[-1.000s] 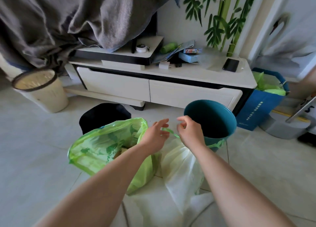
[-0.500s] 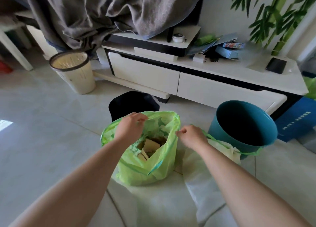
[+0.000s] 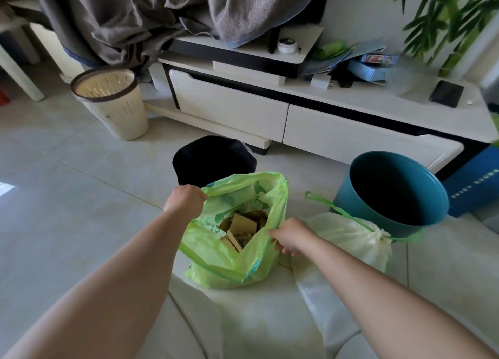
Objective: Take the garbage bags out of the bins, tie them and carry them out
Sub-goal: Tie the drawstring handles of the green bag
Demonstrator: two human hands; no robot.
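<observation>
Head view: green garbage bag [image 3: 229,253] sits on the floor before the black bin [image 3: 213,160], mouth open. Left hand [image 3: 185,200] and right hand [image 3: 293,237] each pinch opposite rim edges, fingers curled closed.

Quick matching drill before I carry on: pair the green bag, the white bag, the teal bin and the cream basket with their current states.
Things:
1. green bag
2. white bag
3. teal bin
4. cream basket

States:
A. drawstring pulled shut
B. at the cabinet's left end
C. mouth held open by both hands, cardboard inside
D. no liner, right of the bags

Pairs: 1-C, 2-A, 3-D, 4-B
</observation>
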